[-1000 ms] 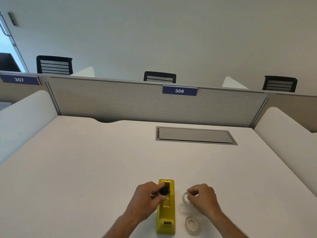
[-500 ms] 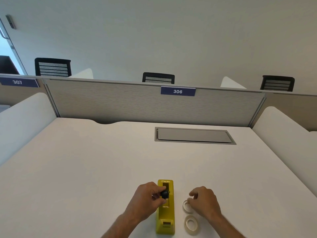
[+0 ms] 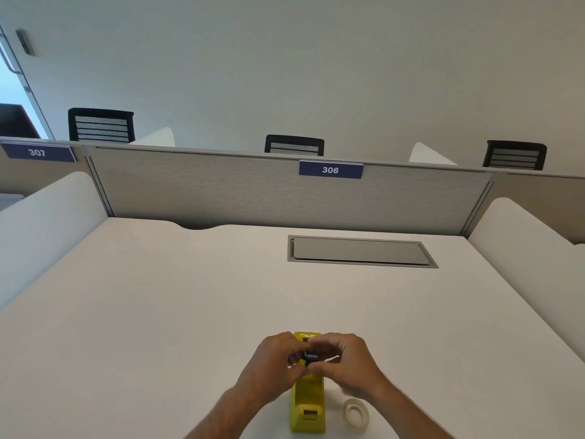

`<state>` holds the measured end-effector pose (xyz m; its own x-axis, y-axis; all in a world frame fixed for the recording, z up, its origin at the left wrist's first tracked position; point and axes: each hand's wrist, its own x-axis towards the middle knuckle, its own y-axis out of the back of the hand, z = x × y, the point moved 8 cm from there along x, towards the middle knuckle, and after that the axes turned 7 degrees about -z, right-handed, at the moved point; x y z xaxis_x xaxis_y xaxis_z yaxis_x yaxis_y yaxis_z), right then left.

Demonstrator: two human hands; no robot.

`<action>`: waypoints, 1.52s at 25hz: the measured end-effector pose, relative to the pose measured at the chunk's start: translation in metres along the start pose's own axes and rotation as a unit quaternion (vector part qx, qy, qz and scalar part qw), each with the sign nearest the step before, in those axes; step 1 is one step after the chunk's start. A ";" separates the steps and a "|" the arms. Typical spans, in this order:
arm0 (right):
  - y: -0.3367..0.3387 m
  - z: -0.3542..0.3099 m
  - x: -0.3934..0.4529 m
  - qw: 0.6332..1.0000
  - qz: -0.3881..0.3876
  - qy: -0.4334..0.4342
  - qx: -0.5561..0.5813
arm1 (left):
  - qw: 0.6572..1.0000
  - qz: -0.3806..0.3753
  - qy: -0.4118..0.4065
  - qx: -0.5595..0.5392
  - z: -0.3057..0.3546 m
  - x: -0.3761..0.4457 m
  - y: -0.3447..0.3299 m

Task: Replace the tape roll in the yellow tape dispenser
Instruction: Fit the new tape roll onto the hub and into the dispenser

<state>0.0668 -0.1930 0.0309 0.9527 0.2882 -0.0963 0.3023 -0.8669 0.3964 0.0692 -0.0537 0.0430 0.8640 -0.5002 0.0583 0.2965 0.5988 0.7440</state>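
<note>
A white desk (image 3: pixel 158 312) fills the near field, bounded at the far side by a grey fabric partition (image 3: pixel 253 191) and at left and right by low white dividers. On the partition, a blue plate reading 307 (image 3: pixel 37 152) sits at far left and a blue plate reading 306 (image 3: pixel 330 169) near the centre; three black mesh chair backs rise behind it. A grey cable hatch (image 3: pixel 361 251) is set flush into the desk, right of centre and well apart from the hands. At the near edge, the left hand (image 3: pixel 272 365) reaches in from the left with its fingers curled, thumb and fingertips pinching the left end of a small black spool core (image 3: pixel 311 356). The core is held just above the middle of the yellow tape dispenser (image 3: pixel 308 403), which lies lengthwise on the desk with its far end partly hidden behind the two hands. The right hand (image 3: pixel 351 365) meets the left from the right, fingers bent and closed on the right end of the same core, so that the core lies between the two sets of fingertips. A clear tape roll (image 3: pixel 356 413) lies flat on the desk just right of the dispenser's near end, below the right wrist and touched by neither hand.
</note>
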 end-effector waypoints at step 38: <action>0.024 0.014 -0.046 0.949 0.020 -0.077 -0.306 | 0.895 0.072 0.177 -0.404 -0.021 -0.020 -0.031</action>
<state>0.0302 -0.2326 0.0324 0.9704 0.1564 -0.1839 0.2365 -0.4633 0.8540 0.0516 -0.0487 0.0047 0.9495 -0.2363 -0.2064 0.2445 0.9696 0.0144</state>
